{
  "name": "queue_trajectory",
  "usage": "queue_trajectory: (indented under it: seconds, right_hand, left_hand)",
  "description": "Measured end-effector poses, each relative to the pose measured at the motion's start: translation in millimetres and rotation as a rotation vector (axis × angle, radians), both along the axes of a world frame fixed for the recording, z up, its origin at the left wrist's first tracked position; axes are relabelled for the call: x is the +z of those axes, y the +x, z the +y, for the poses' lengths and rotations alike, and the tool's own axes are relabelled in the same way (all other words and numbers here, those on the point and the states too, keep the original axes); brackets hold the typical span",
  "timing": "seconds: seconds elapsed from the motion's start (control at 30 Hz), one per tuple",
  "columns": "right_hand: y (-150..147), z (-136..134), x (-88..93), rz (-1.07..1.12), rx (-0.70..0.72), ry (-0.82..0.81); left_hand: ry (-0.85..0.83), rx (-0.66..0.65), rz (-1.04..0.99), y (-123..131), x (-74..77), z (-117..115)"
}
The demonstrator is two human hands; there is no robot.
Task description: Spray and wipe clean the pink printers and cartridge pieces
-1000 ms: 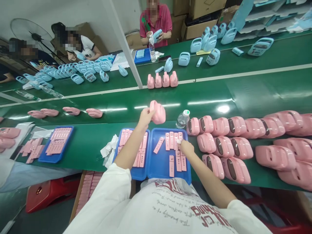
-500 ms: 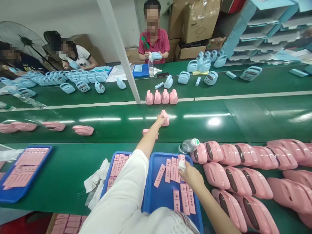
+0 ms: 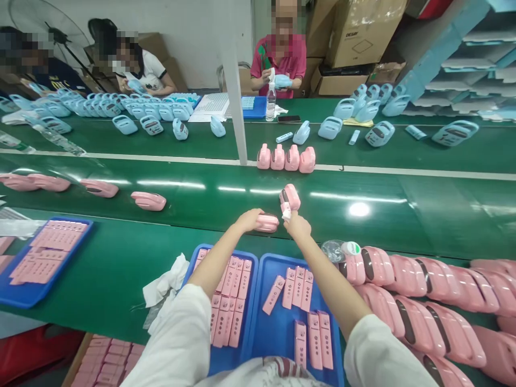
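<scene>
My left hand (image 3: 249,219) is closed on the left end of a glossy pink housing (image 3: 267,223) lying on the green belt. My right hand (image 3: 299,226) reaches forward, its fingers closed on a crumpled white wipe (image 3: 286,214). A pale pink piece shows by the wipe, but I cannot tell its shape. Right behind these fingers stands another pink housing (image 3: 292,196); whether they touch it is unclear. Below my arms, pink button strips (image 3: 299,280) lie in the right blue tray (image 3: 278,344), and more strips (image 3: 237,322) fill the left blue tray (image 3: 253,285).
Rows of pink housings (image 3: 443,314) and a clear bottle (image 3: 334,250) stand at right. Four-sided white cloths (image 3: 171,282) lie left of the trays. Several pink housings (image 3: 278,157) line the divider by a white post (image 3: 235,86). Co-workers handle blue housings beyond.
My left hand has moved from the farther pink housing to the nearer one. My right hand has gone from the right tray forward to the belt with the wipe; one strip has left the tray.
</scene>
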State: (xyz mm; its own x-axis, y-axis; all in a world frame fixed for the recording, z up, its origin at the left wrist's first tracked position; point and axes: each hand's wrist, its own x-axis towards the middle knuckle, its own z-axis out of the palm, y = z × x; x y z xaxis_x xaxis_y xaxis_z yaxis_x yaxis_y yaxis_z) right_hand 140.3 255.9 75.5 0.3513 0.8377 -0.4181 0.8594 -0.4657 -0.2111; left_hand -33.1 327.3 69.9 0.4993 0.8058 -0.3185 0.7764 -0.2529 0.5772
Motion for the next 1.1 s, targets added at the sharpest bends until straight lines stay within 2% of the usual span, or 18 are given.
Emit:
queue_trajectory:
  seconds: [0.13,0.2,0.3,0.4,0.47,0.6,0.67,0.73,0.8,0.87,0.93,1.03,1.1]
  right_hand:
    - [-8.1,40.8,-19.9,0.034,0.007,0.019]
    - [-13.1,55.0,-30.1,0.057,-0.010,0.029]
    - [-19.2,65.5,-39.1,0.101,-0.046,0.074]
    - [-23.1,63.3,-35.4,0.179,-0.067,0.162]
    - [-23.5,55.3,-24.8,0.265,-0.057,0.242]
    - [-16.8,19.3,12.7,0.514,-0.010,0.381]
    - [-10.9,-10.4,36.2,0.755,-0.013,0.458]
    - [-6.2,-45.5,59.6,1.090,-0.018,0.518]
    - [-4.7,-81.1,79.8,1.253,0.028,0.526]
    - [-6.6,-112.4,94.0,1.213,0.091,0.552]
    - [-9.8,-136.3,100.8,1.144,0.072,0.630]
    - [-9.8,-158.6,101.4,1.114,-0.108,0.776]
    - [-4.6,-167.7,100.5,1.106,-0.225,0.863]
  left_hand:
    - [0.079,0.111,0.175,-24.4,7.2,-35.3]
    - [0.109,0.169,0.235,-33.4,17.6,-48.6]
    - [0.162,0.250,0.279,-47.7,41.1,-67.6]
    - [0.221,0.317,0.280,-59.6,68.3,-87.4]
    - [0.275,0.366,0.231,-64.5,84.6,-99.6]
    - [0.346,0.428,0.068,-67.1,107.3,-118.4]
    - [0.330,0.426,-0.021,-64.7,115.5,-125.8]
    - [0.293,0.409,-0.091,-59.1,124.2,-133.4]
    - [0.262,0.381,-0.112,-49.4,134.6,-142.2]
    - [0.251,0.345,-0.096,-35.7,146.7,-152.5]
    - [0.253,0.325,-0.067,-19.2,159.4,-163.8]
    - [0.249,0.341,-0.075,3.7,174.2,-180.3]
    - [0.225,0.363,-0.145,12.5,177.5,-189.8]
